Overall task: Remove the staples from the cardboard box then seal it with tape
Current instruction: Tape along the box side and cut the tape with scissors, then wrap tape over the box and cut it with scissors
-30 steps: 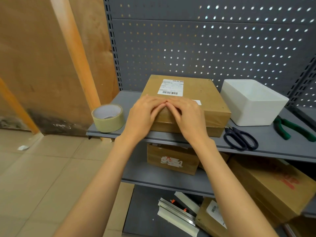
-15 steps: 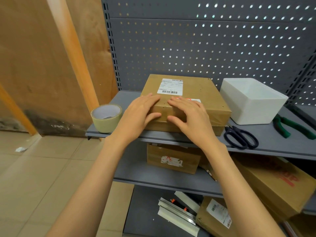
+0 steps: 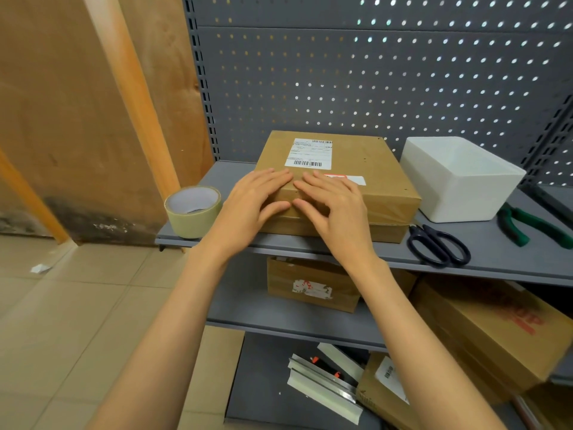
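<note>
Cardboard box [image 3: 356, 172] sits flat on the shelf [image 3: 496, 252], directly ahead of both hands; left hand [image 3: 251, 203] and right hand [image 3: 335, 209] press its near top edge with flat, relaxed fingers, gripping nothing; tape roll [image 3: 193, 211] lies just left of the box, nearer the left hand.

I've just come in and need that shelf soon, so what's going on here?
A person is pressing both hands flat on the front edge of a cardboard box on the grey shelf: the left hand and the right hand lie side by side, with the fingers on top and the thumbs against the front face. Glossy tape seems to run along that front edge. The tape roll stands to the left of the box, untouched. Scissors, green-handled pliers and a white tub lie to the right.
</note>
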A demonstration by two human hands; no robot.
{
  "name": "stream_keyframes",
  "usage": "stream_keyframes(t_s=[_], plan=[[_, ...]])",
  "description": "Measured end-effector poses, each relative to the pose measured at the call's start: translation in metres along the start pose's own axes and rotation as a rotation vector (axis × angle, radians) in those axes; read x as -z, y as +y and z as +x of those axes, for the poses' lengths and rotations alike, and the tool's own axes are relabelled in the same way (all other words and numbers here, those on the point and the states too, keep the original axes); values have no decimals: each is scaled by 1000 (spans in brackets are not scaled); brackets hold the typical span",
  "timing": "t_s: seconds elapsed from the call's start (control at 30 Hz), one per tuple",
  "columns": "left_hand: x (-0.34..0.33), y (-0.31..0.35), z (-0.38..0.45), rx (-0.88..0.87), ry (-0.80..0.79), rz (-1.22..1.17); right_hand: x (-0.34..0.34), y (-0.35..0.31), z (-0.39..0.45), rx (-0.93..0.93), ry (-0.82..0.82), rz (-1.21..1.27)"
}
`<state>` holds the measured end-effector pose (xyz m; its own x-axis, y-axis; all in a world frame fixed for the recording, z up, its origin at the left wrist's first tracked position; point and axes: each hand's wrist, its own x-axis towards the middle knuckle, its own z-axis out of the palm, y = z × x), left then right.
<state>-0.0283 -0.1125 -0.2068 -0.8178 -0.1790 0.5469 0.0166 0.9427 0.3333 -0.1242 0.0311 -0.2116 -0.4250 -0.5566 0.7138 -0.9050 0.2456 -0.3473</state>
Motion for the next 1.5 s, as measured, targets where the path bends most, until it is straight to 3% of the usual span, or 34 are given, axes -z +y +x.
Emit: stream_keyframes(t_s=[0.2, 0.47, 0.73, 0.8, 0.93, 1.03, 1.17, 1.27, 1.4, 1.5], plan=[[-4, 16, -1, 113, 79, -198, 10, 6, -9, -30, 4, -48], [-12, 10, -5, 1, 66, 92, 8, 18, -13, 63, -3, -200], [-12, 14, -9, 46, 78, 106, 16, 16, -16, 63, -78, -174], [-13, 16, -17, 137, 148, 62, 21, 14, -19, -7, -31, -62], [-8, 19, -37, 320, 437, -43, 35, 12, -32, -185, 232, 125], [4, 10, -48, 339, 541, 96, 44, 15, -40, -273, 373, 157], [18, -18, -61, 450, 328, 281, 47, 17, -46, -353, 403, 197], [18, -35, -66, 434, 167, 457, 45, 16, -48, -365, 388, 190], [22, -36, -63, 417, 177, 504, 41, 12, -52, -364, 362, 178], [31, -24, -57, 459, 262, 411, 41, 8, -51, -364, 365, 182]])
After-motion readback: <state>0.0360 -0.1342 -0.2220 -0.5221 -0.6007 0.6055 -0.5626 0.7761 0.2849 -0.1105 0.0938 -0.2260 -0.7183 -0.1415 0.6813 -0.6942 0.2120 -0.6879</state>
